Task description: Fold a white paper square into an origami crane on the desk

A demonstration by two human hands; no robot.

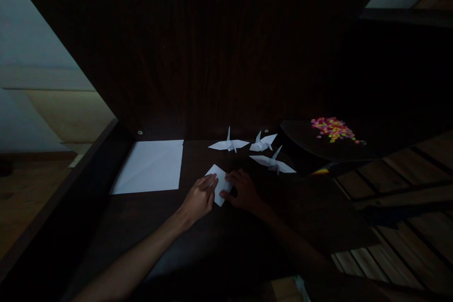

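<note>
Just below the frame's centre, I have a small white paper diamond [221,185]. My left hand [201,196] rests bent fingers on it, grip unclear; my right hand [244,189], thumb and fingers apart, touches its right side. Aligned corners and even pressure should crease cleanly.

Very dim; light apparently from left; right hand [243,189] shadowed, back panel [198,56] near black.

You can read no text, label, brand, number or sign anywhere in your head view at this moment.
</note>
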